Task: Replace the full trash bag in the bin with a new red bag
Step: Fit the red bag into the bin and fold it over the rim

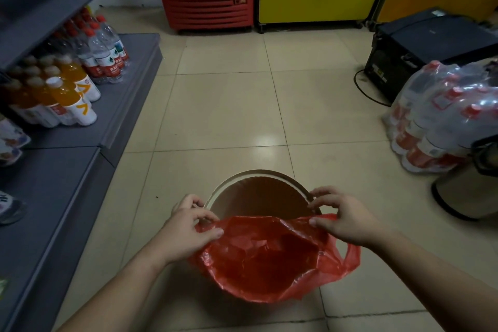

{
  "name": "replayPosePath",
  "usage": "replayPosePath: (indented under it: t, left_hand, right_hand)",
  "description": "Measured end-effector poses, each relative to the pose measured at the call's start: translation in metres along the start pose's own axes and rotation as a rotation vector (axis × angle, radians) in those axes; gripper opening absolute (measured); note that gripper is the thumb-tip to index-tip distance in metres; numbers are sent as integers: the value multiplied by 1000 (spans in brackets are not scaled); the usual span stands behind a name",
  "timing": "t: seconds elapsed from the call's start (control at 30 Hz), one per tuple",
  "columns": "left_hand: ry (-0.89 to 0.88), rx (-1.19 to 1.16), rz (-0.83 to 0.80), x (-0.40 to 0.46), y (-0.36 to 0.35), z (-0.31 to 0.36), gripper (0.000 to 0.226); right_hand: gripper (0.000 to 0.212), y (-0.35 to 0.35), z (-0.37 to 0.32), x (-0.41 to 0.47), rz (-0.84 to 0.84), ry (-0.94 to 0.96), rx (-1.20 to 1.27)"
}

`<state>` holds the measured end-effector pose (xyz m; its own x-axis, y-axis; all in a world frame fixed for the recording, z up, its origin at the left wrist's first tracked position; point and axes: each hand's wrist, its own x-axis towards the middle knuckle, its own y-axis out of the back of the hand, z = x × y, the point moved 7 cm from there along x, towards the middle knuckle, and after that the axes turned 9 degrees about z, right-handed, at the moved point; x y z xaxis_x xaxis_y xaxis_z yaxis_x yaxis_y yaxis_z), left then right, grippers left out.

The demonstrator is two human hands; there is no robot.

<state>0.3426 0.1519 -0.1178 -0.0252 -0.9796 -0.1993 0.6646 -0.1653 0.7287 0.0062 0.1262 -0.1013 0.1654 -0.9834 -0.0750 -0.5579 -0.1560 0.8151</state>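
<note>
A round bin with a pale rim and a brown inside stands on the tiled floor just in front of me. An open red plastic bag hangs over the bin's near half, its mouth spread wide. My left hand pinches the bag's left edge beside the bin's rim. My right hand grips the bag's right edge at the rim's right side. One bag handle droops below my right wrist. No full trash bag is in view.
Grey shelving with juice bottles and water bottles runs along the left. Wrapped packs of bottles and a metal bin stand at the right. A black box and coolers line the back.
</note>
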Motion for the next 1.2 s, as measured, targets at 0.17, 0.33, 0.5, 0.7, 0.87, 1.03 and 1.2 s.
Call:
replayPosePath:
  t: [0.17, 0.33, 0.5, 0.7, 0.87, 1.03, 1.2]
  left_hand:
    - [-21, 160, 51, 4, 5, 1, 21]
    - [9, -60, 148, 8, 11, 1, 13]
    - [85, -227, 294, 13, 13, -5, 10]
    - [144, -303, 364, 11, 12, -13, 10]
    - [175, -356, 323, 10, 2, -23, 12]
    - [219, -394, 251, 5, -14, -28, 13]
    - [199, -408, 247, 2, -14, -26, 8]
  right_hand:
    - [13, -5, -4, 0, -89, 81, -139]
    - [9, -1, 0, 5, 60, 20, -37]
    - [10, -4, 10, 11, 178, -153, 200]
    - [11, -6, 27, 8, 239, -254, 322]
    - [12, -9, 34, 2, 186, -292, 385]
    - [7, -17, 41, -2, 119, -346, 441]
    - [17, -24, 44, -7, -28, -417, 622]
